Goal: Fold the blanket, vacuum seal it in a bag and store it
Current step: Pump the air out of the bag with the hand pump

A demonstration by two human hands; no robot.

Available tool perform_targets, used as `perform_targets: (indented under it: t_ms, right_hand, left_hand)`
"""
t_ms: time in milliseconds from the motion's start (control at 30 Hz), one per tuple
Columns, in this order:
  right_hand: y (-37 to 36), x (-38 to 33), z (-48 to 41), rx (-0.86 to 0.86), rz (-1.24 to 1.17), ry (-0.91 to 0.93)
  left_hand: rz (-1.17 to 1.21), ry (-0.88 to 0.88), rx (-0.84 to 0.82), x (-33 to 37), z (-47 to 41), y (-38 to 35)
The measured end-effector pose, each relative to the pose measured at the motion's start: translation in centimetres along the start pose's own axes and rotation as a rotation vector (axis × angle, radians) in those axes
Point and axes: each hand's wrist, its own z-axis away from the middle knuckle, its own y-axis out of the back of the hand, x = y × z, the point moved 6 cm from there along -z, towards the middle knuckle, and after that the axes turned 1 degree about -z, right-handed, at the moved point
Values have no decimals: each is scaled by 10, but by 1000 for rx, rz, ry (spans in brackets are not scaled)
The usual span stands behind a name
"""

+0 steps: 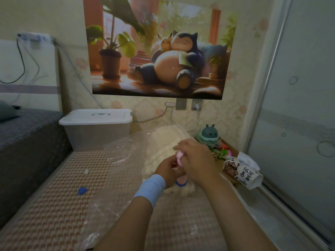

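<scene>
Head view: a clear plastic bag (pixel 116 156) lies flat on a woven mat (pixel 63 196), and every place below is given from this bag. The blanket (pixel 163 142), cream and fluffy, sits folded inside the bag, in its far half. On the bag's top face, near its middle, stands a blue valve (pixel 181 184), and a pink pump (pixel 179 157) rises from the valve. Both hands meet over the bag at this pump. The left hand (pixel 167 172), with a pale blue wristband (pixel 150 189) on its wrist, has its fingers curled round the pump's lower part. The right hand (pixel 197 162) is clenched round the pump's upper end, so only a bit of pink shows between the 2 hands. Left of the bag, apart from it on the bare mat, lies 1 small blue cap (pixel 82 190). Beyond the bag's far left corner stands a white box (pixel 96 127) with its lid on. Further left of the bag is a dark grey bed (pixel 27 142). Just beyond the bag's far right corner sits a green toy (pixel 208 134), at the far end of a brown carton (pixel 233 148) that runs along the bag's right side. A white pack (pixel 241 173) printed with a cartoon and characters rests in that carton. Right of the bag, past the carton, stands a frosted door (pixel 299 105). On the wall beyond the bag hangs a poster (pixel 159 48).
</scene>
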Motion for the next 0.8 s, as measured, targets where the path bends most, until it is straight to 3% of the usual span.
perform_targets:
  t_ms: [133, 200, 267, 400, 467, 533, 633, 700, 767, 800]
  right_hand:
    - [77, -29, -2, 544, -50, 193]
    - [90, -33, 2, 683, -52, 210]
    - [74, -25, 6, 633, -24, 163]
    - [-8, 8, 11, 24, 65, -42]
    - [-17, 14, 12, -88, 73, -45]
    - [10, 1, 5, 74, 56, 50]
    - [71, -24, 6, 530, -3, 222]
    - [93, -35, 12, 717, -30, 287]
    - [83, -30, 13, 700, -2, 268]
    - [67, -23, 14, 611, 27, 222]
  left_hand:
    - [42, -16, -24, -2, -6, -6]
    - [10, -20, -24, -2, -7, -11]
    - [-13, -31, -24, 0, -5, -14]
    - [-7, 0, 7, -1, -2, -8]
    - [-29, 10, 6, -2, -1, -5]
    - [12, -16, -8, 1, 0, -4]
    - [31, -57, -20, 2, -3, -7]
    - [-6, -72, -25, 2, -4, -12]
    - [-31, -84, -25, 5, -3, -14]
    - [-35, -74, -23, 6, -1, -15]
